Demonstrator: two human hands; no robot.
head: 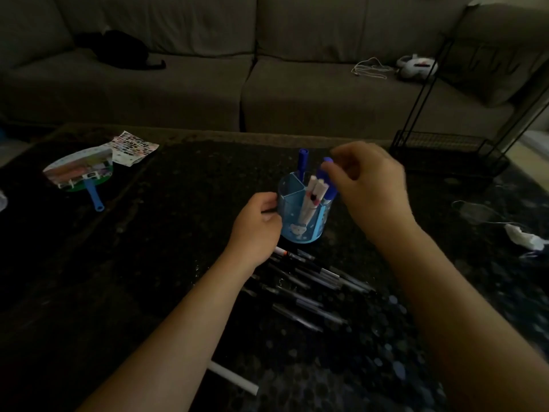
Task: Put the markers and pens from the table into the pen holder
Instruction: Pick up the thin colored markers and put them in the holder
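A round blue pen holder [300, 230] with inner dividers stands mid-table. My left hand [257, 224] grips its left wall. My right hand [368, 185] hovers over its right side, fingertips pinched on the top of a blue marker [326, 173] whose lower end sits in the holder. Another blue marker [303, 162] stands in the far compartment. Several white markers [312, 197] lean in the middle one. Several dark pens [309, 283] lie scattered on the table in front of the holder. A white marker [234, 377] lies near the front edge.
The dark speckled table [148, 263] carries a hand fan with a blue handle [86, 176] at far left, and crumpled white paper [523, 236] and clear plastic at right. Behind it stretch a grey sofa [267, 69] and a black wire rack [451, 150].
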